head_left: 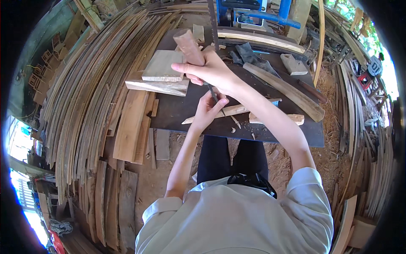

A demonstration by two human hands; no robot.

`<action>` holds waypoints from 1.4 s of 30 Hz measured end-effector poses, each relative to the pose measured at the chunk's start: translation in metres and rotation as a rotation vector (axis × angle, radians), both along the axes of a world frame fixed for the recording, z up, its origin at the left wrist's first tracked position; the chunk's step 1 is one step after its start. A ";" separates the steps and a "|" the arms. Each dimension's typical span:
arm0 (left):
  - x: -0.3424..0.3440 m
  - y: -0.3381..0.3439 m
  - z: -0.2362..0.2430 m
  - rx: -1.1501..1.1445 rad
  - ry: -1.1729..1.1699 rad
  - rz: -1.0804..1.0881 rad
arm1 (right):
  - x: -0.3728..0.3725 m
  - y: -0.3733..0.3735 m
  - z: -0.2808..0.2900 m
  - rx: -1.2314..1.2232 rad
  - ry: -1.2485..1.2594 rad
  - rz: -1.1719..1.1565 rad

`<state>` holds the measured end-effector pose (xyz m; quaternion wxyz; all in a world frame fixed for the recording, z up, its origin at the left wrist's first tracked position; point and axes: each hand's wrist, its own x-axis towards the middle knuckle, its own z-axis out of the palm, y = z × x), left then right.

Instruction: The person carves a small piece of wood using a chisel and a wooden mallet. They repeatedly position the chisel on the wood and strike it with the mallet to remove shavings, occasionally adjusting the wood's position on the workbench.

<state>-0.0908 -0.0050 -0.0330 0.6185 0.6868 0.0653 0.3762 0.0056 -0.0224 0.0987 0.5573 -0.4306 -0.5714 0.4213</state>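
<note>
My right hand [207, 70] is wrapped round the thick wooden handle [188, 44] of a chisel, which is tilted with the handle up and left. Below it, my left hand [210, 108] pinches the dark narrow blade [214, 95]. The blade's lower end reaches a pale, pointed wood strip [192, 120] lying on the dark worktable [300, 131]; whether they touch I cannot tell. Small shavings [233, 130] lie near it. A short wood piece [296, 119] sits to the right, partly behind my right forearm.
Stacked boards [163, 65] sit at the table's back left. A long batten [300, 101], a dark-handled tool [313, 91], a dark cloth [249, 55] and a wood block [294, 64] lie at the right. Long strips [84, 106] fill the left side; a blue machine [237, 8] stands behind.
</note>
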 end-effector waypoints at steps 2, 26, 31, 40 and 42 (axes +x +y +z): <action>-0.017 0.004 0.023 0.319 0.168 0.133 | -0.005 -0.013 0.003 0.112 0.086 -0.106; -0.054 -0.025 -0.005 0.611 0.374 0.482 | 0.027 -0.070 -0.004 0.277 0.501 -0.242; -0.054 -0.028 -0.012 0.632 0.372 0.534 | 0.026 -0.070 -0.016 0.260 0.542 -0.277; -0.054 -0.029 -0.015 0.585 0.355 0.526 | 0.030 -0.065 -0.024 0.291 0.576 -0.286; -0.054 -0.030 -0.014 0.583 0.350 0.532 | 0.029 -0.064 -0.024 0.294 0.574 -0.301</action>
